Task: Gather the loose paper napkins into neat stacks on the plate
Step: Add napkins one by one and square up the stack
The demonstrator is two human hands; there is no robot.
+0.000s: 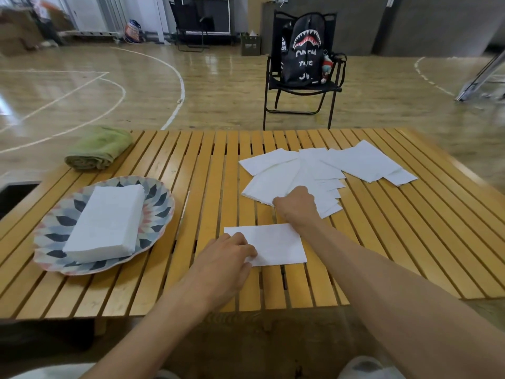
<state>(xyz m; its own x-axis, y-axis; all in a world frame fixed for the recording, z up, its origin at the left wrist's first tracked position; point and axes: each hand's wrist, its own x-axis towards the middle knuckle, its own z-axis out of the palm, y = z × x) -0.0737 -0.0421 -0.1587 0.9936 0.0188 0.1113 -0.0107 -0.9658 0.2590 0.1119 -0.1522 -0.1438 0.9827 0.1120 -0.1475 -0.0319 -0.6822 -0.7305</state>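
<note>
Napkin stack on patterned plate at left, left hand curled, fingertips pinning a folded napkin on the slatted table, right hand knuckles-up, fingers closed on fanned loose napkins.

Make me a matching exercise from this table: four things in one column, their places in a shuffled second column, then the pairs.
Things:
1. neat napkin stack
2. green towel
3. single napkin
4. fanned loose napkins

Places:
A. under the left hand, near the table's front edge
B. on the patterned plate
C. rolled at the far left corner
D. spread beyond the right hand

Pairs: 1-B, 2-C, 3-A, 4-D
</note>
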